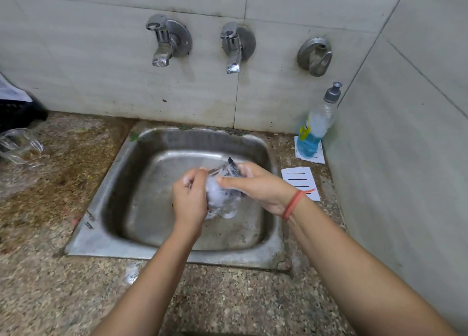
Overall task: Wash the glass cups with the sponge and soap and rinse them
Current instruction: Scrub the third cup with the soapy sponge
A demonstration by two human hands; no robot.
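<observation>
Right hand [255,187] gripping foamy glass cup [220,200], left hand [188,200] pressed alongside, fingers curled, its hold hidden by suds, steel sink [174,143] beneath both

Left tap [162,42], middle tap [234,48], right valve [315,57] on tiled wall [101,57] above steel sink [228,259]; lined white card [300,181] on granite counter [50,285].
</observation>
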